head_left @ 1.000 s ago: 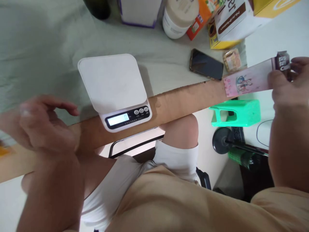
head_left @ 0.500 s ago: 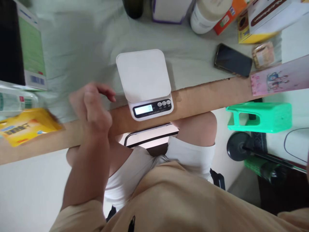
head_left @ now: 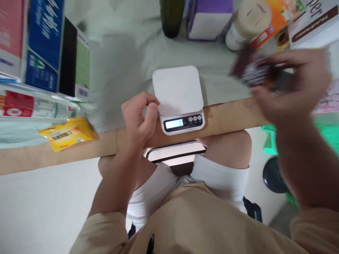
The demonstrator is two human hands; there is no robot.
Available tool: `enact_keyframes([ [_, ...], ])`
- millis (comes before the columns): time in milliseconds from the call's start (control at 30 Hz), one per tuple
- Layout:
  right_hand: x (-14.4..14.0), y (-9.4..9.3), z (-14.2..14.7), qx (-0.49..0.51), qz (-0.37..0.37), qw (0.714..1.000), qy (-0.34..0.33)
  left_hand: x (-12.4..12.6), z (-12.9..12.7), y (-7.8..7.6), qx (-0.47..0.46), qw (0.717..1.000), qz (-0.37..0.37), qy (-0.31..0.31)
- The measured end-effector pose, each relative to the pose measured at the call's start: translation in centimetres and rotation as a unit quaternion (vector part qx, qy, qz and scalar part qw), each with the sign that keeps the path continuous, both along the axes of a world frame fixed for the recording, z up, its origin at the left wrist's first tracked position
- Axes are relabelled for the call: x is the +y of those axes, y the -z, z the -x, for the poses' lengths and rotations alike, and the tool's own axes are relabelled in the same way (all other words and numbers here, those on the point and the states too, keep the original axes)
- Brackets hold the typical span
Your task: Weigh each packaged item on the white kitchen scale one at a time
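While it was out of view, the right hand now holds a dark packet.

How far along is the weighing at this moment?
Done: the scale is on, reading 0, platform bare. In hand: the right hand holds a dark packet, blurred, beside the scale; the left hand rests curled by it. Left: nothing placed on it yet.
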State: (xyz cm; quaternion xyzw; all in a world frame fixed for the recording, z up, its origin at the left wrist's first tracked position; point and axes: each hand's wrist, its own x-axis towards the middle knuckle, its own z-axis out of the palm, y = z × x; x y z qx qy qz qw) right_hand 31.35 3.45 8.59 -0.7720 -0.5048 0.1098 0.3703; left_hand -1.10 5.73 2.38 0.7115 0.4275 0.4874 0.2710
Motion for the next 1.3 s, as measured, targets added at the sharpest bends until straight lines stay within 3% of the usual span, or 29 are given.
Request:
enact_keyframes([
  [33, 0.8, 0.7, 2.2, -0.044, -0.037, 0.990, -0.127, 0.2, 0.1, 0.3, 0.004, 1.000, -0.027, 0.015],
  [67, 1.6, 1.4, 4.4, -0.093, -0.089, 0.959, -0.251, 0.4, 0.2, 0.7, 0.009, 0.998, -0.047, 0.030],
  [100, 2.2, 2.0, 6.4, -0.142, -0.139, 0.911, -0.362, 0.6, 0.3, 1.1, 0.015, 0.997, -0.057, 0.046],
  [167, 3.0, 3.0, 9.4, -0.174, -0.201, 0.865, -0.425, 0.8, 0.6, 1.8, 0.028, 0.996, -0.047, 0.070],
  [267, 3.3, 3.7, 10.8, -0.178, -0.147, 0.867, -0.442, 0.9, 0.8, 2.1, 0.031, 0.997, -0.017, 0.073],
  [367, 3.3, 3.9, 9.8, -0.178, -0.095, 0.879, -0.433, 1.1, 0.9, 1.7, 0.045, 0.997, -0.018, 0.057],
  [533, 3.9, 4.6, 9.1, -0.153, -0.096, 0.886, -0.428, 1.9, 0.6, 0.9, 0.136, 0.988, -0.018, 0.064],
  [733, 4.8, 6.4, 9.5, -0.125, -0.067, 0.893, -0.428, 2.6, 0.2, 1.5, 0.160, 0.985, 0.047, 0.036],
  [900, 5.5, 7.0, 8.6, -0.036, -0.068, 0.906, -0.417, 3.2, 0.5, 2.0, 0.191, 0.980, 0.050, 0.022],
  [1133, 5.7, 9.1, 6.4, 0.185, -0.183, 0.932, -0.253, 3.1, 0.9, 2.1, 0.107, 0.994, 0.019, 0.009],
  [1300, 6.2, 9.2, 6.2, 0.399, -0.266, 0.870, -0.111, 3.0, 0.8, 2.3, -0.004, 0.987, 0.071, -0.145],
])
